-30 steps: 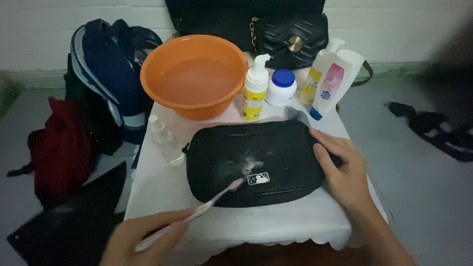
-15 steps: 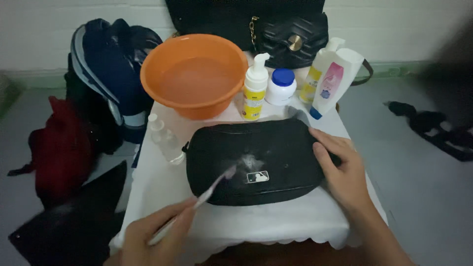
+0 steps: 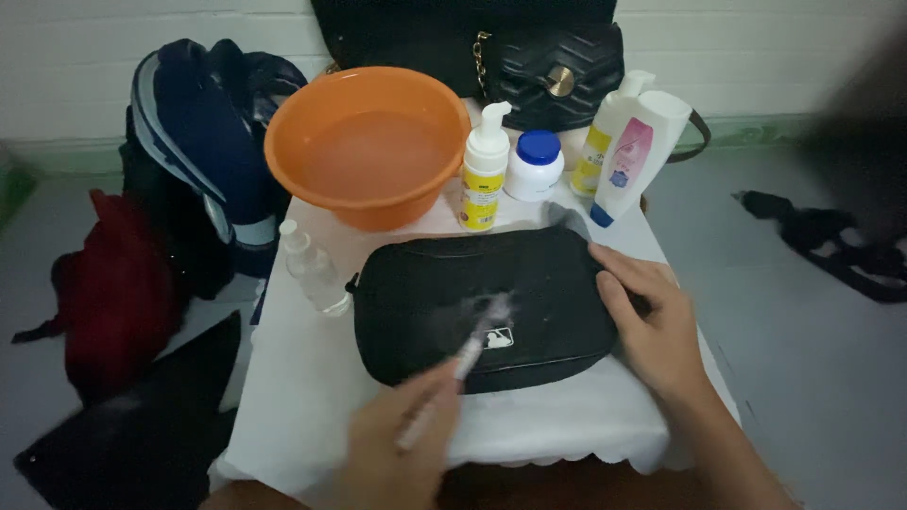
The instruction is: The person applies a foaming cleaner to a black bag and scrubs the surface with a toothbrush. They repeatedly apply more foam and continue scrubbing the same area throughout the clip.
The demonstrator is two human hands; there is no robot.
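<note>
A small table [image 3: 312, 416] with a white cloth is carrying everything. At its far left corner an orange basin [image 3: 364, 142] is standing, and behind the far edge a black quilted handbag [image 3: 557, 71] is leaning. A black pouch [image 3: 482, 302] is lying flat in the middle of the table, near the front edge, with a pale foamy patch on its top.

The right hand [image 3: 657, 331] is resting on the right end of the pouch, fingers together and pressing down on it. The left hand [image 3: 402, 449] is at the front edge, fingers closing around a toothbrush [image 3: 458, 364] whose head is touching the foamy patch; it is blurred.

Between basin and pouch, a pump bottle [image 3: 484, 175], a white jar with a blue lid [image 3: 536, 165] and two tall white bottles [image 3: 633, 151] are standing along the far edge. A small clear bottle [image 3: 312, 269] is lying at the left edge, just beside the pouch. Nothing is standing between the hands and the pouch.
</note>
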